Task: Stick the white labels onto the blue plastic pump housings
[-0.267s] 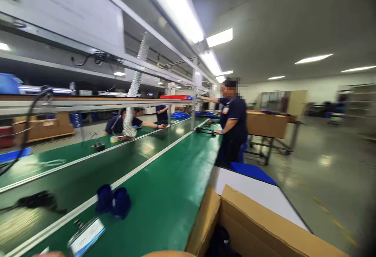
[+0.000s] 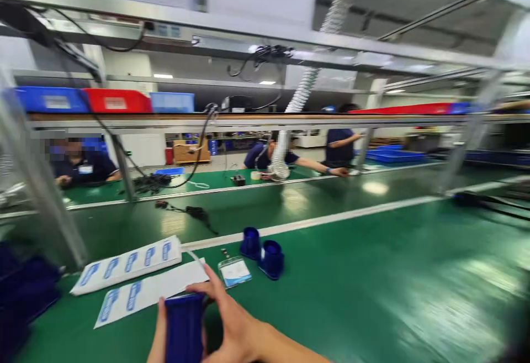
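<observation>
A dark blue plastic cup-like part (image 2: 183, 330) stands upright between my hands at the bottom of the head view. My left hand (image 2: 157, 334) is closed along its left side, mostly cut off by the frame edge. My right hand (image 2: 234, 321) curves around its right side, fingers at the top rim. Just beyond lie white strips with blue print, a nearer strip (image 2: 144, 292) and a thicker one (image 2: 130, 263). A badge in a clear holder (image 2: 234, 272) is right of them. Two similar blue parts (image 2: 250, 243) (image 2: 272, 261) stand beside the badge.
A green bench (image 2: 351, 274) extends right, with a metal post (image 2: 53, 203) at left and a shelf (image 2: 256, 122) overhead. A dark cable (image 2: 199, 216) lies in the central channel. Dark blue items (image 2: 25, 291) are at far left. Several co-workers sit or stand across the bench.
The view has swung left, from the aisle and open cardboard box to the bench front. My hands and the blue part between them have come into sight.
</observation>
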`<state>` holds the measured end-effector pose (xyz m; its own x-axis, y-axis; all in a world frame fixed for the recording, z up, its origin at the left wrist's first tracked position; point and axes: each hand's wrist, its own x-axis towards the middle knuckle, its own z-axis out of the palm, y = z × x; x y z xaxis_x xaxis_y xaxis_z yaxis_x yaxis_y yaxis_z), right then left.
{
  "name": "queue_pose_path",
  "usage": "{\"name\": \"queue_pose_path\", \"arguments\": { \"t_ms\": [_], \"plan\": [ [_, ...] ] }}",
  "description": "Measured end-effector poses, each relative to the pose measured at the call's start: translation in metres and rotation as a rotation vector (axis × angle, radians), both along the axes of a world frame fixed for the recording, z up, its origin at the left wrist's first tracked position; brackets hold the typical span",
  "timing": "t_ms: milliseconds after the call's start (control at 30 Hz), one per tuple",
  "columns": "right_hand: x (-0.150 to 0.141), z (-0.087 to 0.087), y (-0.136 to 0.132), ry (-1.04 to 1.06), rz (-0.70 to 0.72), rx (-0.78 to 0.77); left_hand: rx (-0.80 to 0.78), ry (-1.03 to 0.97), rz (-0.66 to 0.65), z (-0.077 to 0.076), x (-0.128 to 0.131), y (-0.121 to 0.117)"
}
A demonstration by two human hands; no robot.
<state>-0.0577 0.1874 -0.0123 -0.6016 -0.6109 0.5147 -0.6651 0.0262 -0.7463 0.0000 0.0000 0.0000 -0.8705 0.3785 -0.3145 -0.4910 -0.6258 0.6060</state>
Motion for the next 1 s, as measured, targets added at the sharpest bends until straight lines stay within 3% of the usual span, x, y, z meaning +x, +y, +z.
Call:
{"name": "queue_pose_path", "arguments": {
  "t_ms": [133,267,467,567,633,767,867,1000],
  "plan": [
    [0.000,-0.012,0.010,0.034,0.032,0.003,0.047,0.023,-0.139,-0.010,-0.007,0.000],
    [0.000,-0.018,0.014,0.029,0.024,0.046,0.045,0.043,-0.171,-0.013,-0.010,0.007],
    [0.009,-0.005,0.007,-0.103,0.054,-0.030,0.067,0.067,-0.204,-0.020,-0.012,0.003],
    [0.020,-0.001,-0.006,-0.215,-0.118,-0.130,0.109,-0.017,-0.132,-0.023,-0.008,-0.001],
    [0.024,-0.005,-0.013,-0.225,-0.177,-0.090,0.120,-0.056,-0.076,-0.022,-0.006,-0.002],
    [0.021,-0.015,-0.014,-0.149,-0.059,0.075,0.125,-0.079,-0.025,-0.016,-0.002,0.001],
    [0.016,-0.009,-0.006,-0.125,-0.090,0.035,0.087,-0.115,0.018,-0.014,0.000,0.004],
    [0.016,0.007,0.000,-0.080,-0.091,-0.031,-0.070,-0.065,0.204,-0.015,0.003,0.006]
  ]
}}
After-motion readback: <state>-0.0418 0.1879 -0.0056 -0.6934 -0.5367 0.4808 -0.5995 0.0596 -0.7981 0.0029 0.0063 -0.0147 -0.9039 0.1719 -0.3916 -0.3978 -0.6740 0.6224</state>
